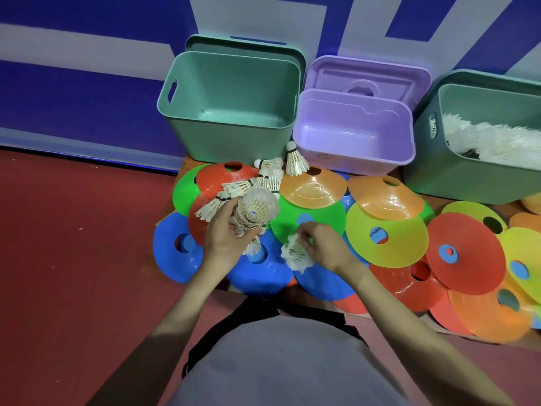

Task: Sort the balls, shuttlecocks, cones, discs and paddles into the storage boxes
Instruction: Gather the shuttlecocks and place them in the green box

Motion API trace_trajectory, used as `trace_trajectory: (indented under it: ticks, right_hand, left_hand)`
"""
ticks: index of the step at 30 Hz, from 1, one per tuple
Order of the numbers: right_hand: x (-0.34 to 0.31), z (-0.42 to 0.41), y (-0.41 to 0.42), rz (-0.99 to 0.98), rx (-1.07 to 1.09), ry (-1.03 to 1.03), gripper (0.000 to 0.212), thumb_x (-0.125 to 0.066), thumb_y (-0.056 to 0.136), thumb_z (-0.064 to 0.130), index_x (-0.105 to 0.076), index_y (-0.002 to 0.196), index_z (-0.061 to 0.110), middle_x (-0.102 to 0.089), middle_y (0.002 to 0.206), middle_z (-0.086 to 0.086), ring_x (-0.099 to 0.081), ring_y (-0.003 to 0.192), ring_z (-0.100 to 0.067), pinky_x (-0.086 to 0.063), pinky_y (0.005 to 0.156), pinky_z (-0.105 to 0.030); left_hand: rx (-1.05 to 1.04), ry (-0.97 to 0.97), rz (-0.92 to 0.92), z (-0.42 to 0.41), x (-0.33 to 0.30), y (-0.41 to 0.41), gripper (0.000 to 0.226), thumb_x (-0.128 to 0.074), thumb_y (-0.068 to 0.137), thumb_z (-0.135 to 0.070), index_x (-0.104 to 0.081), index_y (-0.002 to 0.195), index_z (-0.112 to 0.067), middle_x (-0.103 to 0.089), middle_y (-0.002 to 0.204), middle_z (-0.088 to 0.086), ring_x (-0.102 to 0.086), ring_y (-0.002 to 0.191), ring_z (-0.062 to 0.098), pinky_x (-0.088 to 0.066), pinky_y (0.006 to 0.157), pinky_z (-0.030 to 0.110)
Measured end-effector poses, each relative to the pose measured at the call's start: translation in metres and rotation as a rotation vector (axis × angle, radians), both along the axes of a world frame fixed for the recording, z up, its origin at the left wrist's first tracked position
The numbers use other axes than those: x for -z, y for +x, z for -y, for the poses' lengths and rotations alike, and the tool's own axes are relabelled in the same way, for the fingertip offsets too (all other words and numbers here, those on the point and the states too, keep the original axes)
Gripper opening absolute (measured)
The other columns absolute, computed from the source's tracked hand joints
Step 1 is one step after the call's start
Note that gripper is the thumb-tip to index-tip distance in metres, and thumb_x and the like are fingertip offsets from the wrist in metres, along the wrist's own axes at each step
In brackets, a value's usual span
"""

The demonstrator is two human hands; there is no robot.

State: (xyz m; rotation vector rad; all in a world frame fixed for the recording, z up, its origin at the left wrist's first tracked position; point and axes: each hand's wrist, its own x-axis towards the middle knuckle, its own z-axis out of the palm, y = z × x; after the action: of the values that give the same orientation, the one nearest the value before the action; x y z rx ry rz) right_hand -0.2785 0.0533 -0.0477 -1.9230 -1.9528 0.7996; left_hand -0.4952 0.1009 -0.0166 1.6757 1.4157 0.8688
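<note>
My left hand (pixel 227 230) grips a nested stack of white feather shuttlecocks (pixel 257 208), its open end facing up at me. My right hand (pixel 320 244) pinches a single shuttlecock (pixel 295 254) just above a blue disc cone (pixel 257 276). Several loose shuttlecocks (pixel 270 175) lie on the red and green disc cones behind my left hand, and one (pixel 295 161) stands against the purple box. Many flat disc cones in orange (pixel 313 189), yellow (pixel 386 238), red (pixel 465 256), green and blue cover the floor in front of me.
Three open boxes stand along the blue and white wall: an empty green box (pixel 234 139) on the left, an empty purple box (pixel 354 153) in the middle, a green box (pixel 474 177) holding white shuttlecocks on the right. Lids lean behind them. Red floor lies to the left.
</note>
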Motion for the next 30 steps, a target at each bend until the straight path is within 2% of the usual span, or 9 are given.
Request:
trace_trajectory:
  ticks: [6, 10, 15, 18, 20, 22, 25, 28, 30]
  right_hand:
    - [-0.074, -0.015, 0.007, -0.45, 0.404, 0.386, 0.011, -0.053, 0.095, 0.016, -0.054, 0.084, 0.013, -0.049, 0.066, -0.007, -0.04, 0.057, -0.02, -0.033, 0.053, -0.03]
    - [-0.119, -0.029, -0.002, -0.724, 0.443, 0.46, 0.012, -0.059, 0.092, 0.012, -0.056, 0.083, 0.02, -0.049, 0.066, 0.006, -0.041, 0.059, -0.009, -0.034, 0.054, -0.023]
    - [-0.119, -0.038, -0.024, -0.532, 0.304, 0.469, 0.005, -0.061, 0.086, 0.02, -0.063, 0.087, 0.016, -0.055, 0.069, 0.004, -0.045, 0.059, -0.009, -0.04, 0.057, -0.023]
    - [-0.107, -0.045, -0.033, -0.402, 0.241, 0.477, 0.01, -0.066, 0.085, 0.017, -0.071, 0.091, 0.01, -0.057, 0.079, 0.004, -0.051, 0.066, 0.002, -0.038, 0.063, -0.011]
    - [-0.105, -0.049, -0.041, -0.417, 0.2, 0.446, 0.011, -0.066, 0.087, 0.016, -0.073, 0.094, 0.012, -0.057, 0.082, 0.0, -0.05, 0.068, 0.0, -0.037, 0.066, -0.01]
    - [-0.107, -0.051, -0.049, -0.444, 0.156, 0.433, 0.016, -0.061, 0.091, 0.02, -0.072, 0.102, 0.016, -0.056, 0.086, -0.003, -0.052, 0.073, -0.003, -0.039, 0.069, -0.013]
    - [-0.107, -0.052, -0.058, -0.465, 0.132, 0.442, 0.028, -0.049, 0.098, 0.028, -0.062, 0.121, 0.02, -0.055, 0.095, -0.002, -0.055, 0.082, -0.009, -0.044, 0.076, -0.02]
    - [-0.091, -0.055, -0.06, -0.507, 0.175, 0.355, 0.027, -0.044, 0.1, 0.027, -0.057, 0.121, 0.015, -0.059, 0.099, 0.0, -0.06, 0.084, -0.016, -0.048, 0.076, -0.029]
    - [-0.07, -0.056, -0.06, -0.423, 0.17, 0.213, 0.022, -0.046, 0.097, 0.016, -0.059, 0.115, 0.01, -0.062, 0.09, 0.0, -0.061, 0.08, -0.02, -0.051, 0.074, -0.036]
  left_hand:
    - [-0.027, 0.004, 0.034, -0.001, -0.008, 0.0, 0.061, -0.086, 0.067, -0.011, -0.057, 0.12, -0.022, -0.062, 0.103, -0.017, -0.063, 0.094, 0.016, -0.055, 0.078, 0.036]
    - [-0.015, 0.007, 0.033, -0.005, -0.007, 0.005, 0.059, -0.086, 0.068, -0.011, -0.057, 0.119, -0.02, -0.064, 0.108, -0.01, -0.063, 0.1, 0.018, -0.054, 0.084, 0.045]
    - [0.017, 0.009, 0.026, -0.011, -0.01, 0.009, 0.063, -0.086, 0.069, -0.016, -0.056, 0.125, -0.019, -0.067, 0.113, -0.004, -0.063, 0.103, 0.016, -0.054, 0.087, 0.042]
    - [0.03, 0.041, 0.02, -0.016, -0.017, 0.009, 0.06, -0.083, 0.069, -0.009, -0.058, 0.122, -0.017, -0.068, 0.11, -0.004, -0.064, 0.1, 0.013, -0.052, 0.083, 0.021]
    - [0.008, 0.058, 0.005, -0.018, -0.019, 0.006, 0.058, -0.081, 0.068, -0.002, -0.059, 0.121, -0.011, -0.067, 0.107, -0.002, -0.062, 0.096, 0.008, -0.048, 0.078, 0.011]
    - [-0.029, 0.055, 0.016, -0.019, -0.018, -0.002, 0.057, -0.08, 0.069, -0.001, -0.059, 0.12, -0.012, -0.066, 0.104, -0.009, -0.06, 0.093, 0.003, -0.051, 0.082, 0.019]
    - [-0.099, 0.055, 0.017, -0.018, -0.013, -0.014, 0.06, -0.084, 0.068, -0.009, -0.056, 0.119, -0.023, -0.067, 0.11, -0.007, -0.065, 0.097, 0.013, -0.055, 0.083, 0.03]
    - [-0.204, 0.037, -0.01, -0.013, -0.006, -0.026, 0.065, -0.085, 0.068, -0.011, -0.054, 0.124, -0.018, -0.066, 0.115, 0.0, -0.065, 0.1, 0.021, -0.055, 0.086, 0.037]
    - [-0.25, 0.009, -0.03, -0.01, -0.001, -0.034, 0.067, -0.084, 0.068, -0.014, -0.052, 0.127, -0.019, -0.066, 0.118, 0.001, -0.065, 0.102, 0.022, -0.054, 0.088, 0.044]
